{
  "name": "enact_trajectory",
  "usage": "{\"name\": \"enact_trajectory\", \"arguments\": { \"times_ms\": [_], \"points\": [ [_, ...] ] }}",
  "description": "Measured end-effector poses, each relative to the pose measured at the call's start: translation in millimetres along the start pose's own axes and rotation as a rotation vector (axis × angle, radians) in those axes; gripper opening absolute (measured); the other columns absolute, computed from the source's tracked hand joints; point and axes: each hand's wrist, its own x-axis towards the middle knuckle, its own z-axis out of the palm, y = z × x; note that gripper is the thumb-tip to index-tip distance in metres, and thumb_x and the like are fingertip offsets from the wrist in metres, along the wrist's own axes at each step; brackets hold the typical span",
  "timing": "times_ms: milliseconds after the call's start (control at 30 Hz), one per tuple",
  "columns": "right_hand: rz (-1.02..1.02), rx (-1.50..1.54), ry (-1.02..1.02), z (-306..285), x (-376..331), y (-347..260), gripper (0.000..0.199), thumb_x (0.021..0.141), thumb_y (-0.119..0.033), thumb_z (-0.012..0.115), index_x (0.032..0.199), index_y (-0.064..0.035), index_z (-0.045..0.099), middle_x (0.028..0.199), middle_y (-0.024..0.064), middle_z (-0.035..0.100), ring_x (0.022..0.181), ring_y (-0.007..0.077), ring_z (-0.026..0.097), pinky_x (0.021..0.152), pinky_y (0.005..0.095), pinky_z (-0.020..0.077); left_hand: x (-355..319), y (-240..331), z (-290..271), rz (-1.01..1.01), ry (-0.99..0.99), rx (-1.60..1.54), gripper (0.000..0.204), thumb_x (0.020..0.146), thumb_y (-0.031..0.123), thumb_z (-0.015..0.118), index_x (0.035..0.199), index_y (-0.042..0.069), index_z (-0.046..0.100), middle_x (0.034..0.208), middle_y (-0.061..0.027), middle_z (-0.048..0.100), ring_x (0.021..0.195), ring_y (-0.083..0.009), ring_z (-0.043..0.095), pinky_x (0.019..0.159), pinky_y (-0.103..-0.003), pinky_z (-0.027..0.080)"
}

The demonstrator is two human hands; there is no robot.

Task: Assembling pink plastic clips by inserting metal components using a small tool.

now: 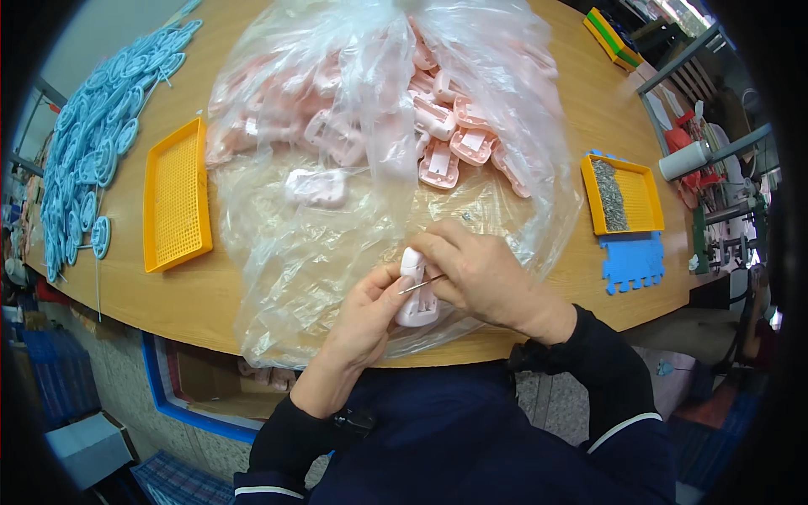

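Close to the table's front edge, my left hand (357, 323) grips a pale pink plastic housing (417, 313), its thumb along one side. The housing stands roughly upright, its hollow, recessed side partly showing. My right hand (492, 273) is closed at its upper right, with a thin pointed metal tool (414, 289) sticking out from the fingers across the housing. The tool's kind and its other end are hidden. Under both hands spreads a large clear plastic bag (324, 236). Many similar pink housings (438, 164) lie heaped in it, and one housing (316, 187) lies apart on the left.
On the left are a heap of light blue coiled cords (93, 151) and a yellow perforated tray (202, 189). A yellow tray (644, 202) of small metal parts stands right, on blue foam mats (633, 261). A blue-rimmed box (160, 396) sits below the table edge.
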Motion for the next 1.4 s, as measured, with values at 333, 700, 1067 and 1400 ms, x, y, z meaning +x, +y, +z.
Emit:
{"name": "enact_trajectory", "arguments": {
  "times_ms": [333, 700, 1067, 1400],
  "points": [
    [0.044, 0.041, 0.166, 19.2, -19.2, -10.9, 0.038, 0.068, -0.006, 0.066, 0.105, -0.0035, 0.056, 0.096, 0.0120, 0.057, 0.072, 0.0281, 0.062, 0.063, 0.0346, 0.0527, -8.9, 3.3, -5.2, 0.101, -0.090, 0.266, 0.033, 0.098, 0.013, 0.047, 0.127, -0.001, 0.048, 0.112, -0.0056, 0.059, 0.098, -0.0106, 0.057, 0.086, -0.027, 0.046],
    [0.333, 0.007, 0.062, -5.3, -9.2, 73.9, 0.013, 0.077, -0.009, 0.063, 0.085, 0.0012, 0.063, 0.077, 0.0142, 0.060, 0.073, 0.0281, 0.061, 0.068, 0.0362, 0.0484, 0.5, 15.8, 0.1, 0.068, 0.012, 0.116, 0.041, 0.097, 0.025, 0.048, 0.125, -0.004, 0.048, 0.110, -0.0166, 0.061, 0.090, -0.0272, 0.066, 0.076, -0.039, 0.057],
    [0.528, 0.313, 0.037, -9.9, -7.5, 73.0, 0.009, 0.078, -0.011, 0.063, 0.079, -0.0020, 0.063, 0.072, 0.0073, 0.062, 0.066, 0.0197, 0.060, 0.062, 0.0326, 0.0474, 5.4, 13.7, 7.9, 0.004, -0.017, -0.020, 0.042, 0.098, 0.027, 0.044, 0.125, -0.006, 0.046, 0.111, -0.0179, 0.060, 0.095, -0.0298, 0.064, 0.082, -0.041, 0.055],
    [0.434, 0.840, 0.137, 7.4, -20.3, 23.2, 0.004, 0.083, -0.002, 0.063, 0.086, -0.0003, 0.065, 0.094, 0.0021, 0.052, 0.075, 0.0054, 0.054, 0.065, 0.0193, 0.0446, 9.6, 4.3, 11.0, -0.002, -0.077, -0.122, 0.036, 0.098, 0.021, 0.047, 0.124, -0.004, 0.048, 0.108, -0.0139, 0.062, 0.096, -0.0230, 0.064, 0.085, -0.035, 0.054]
  ]
}}
